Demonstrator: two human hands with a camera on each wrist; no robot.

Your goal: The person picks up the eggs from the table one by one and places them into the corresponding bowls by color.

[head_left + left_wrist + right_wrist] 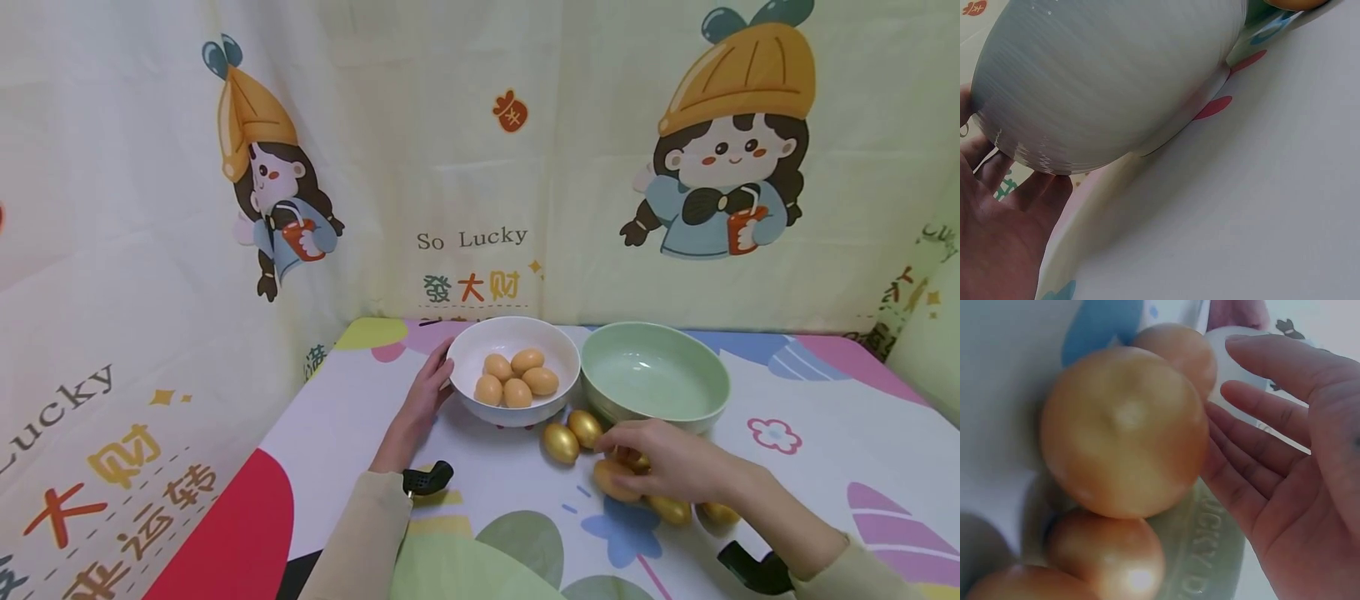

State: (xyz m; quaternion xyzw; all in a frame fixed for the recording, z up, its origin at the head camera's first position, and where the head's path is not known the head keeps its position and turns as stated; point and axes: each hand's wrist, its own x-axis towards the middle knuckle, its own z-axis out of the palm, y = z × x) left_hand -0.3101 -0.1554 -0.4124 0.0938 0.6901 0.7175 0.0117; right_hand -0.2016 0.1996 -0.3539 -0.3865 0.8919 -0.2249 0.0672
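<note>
My left hand [420,400] rests its fingers against the outer left side of a white bowl [468,342]. In the left wrist view, fingertips [1054,187] touch the bowl's ribbed wall. Inside it lie several brown eggs [528,360]. My right hand [667,454] is low over the table, thumb and fingers spread beside a loose brown egg [611,481]. Gold eggs lie around it: two [561,443] to the left, others [669,510] below and right, one partly hidden under the hand. The right wrist view shows a large gold egg [1125,431] beside the uncurled fingers.
A light green bowl [652,367] stands right of the white bowl, close against it, with no eggs visible inside. The patterned tablecloth [817,492] covers the table. A printed curtain [450,167] hangs along the back and left.
</note>
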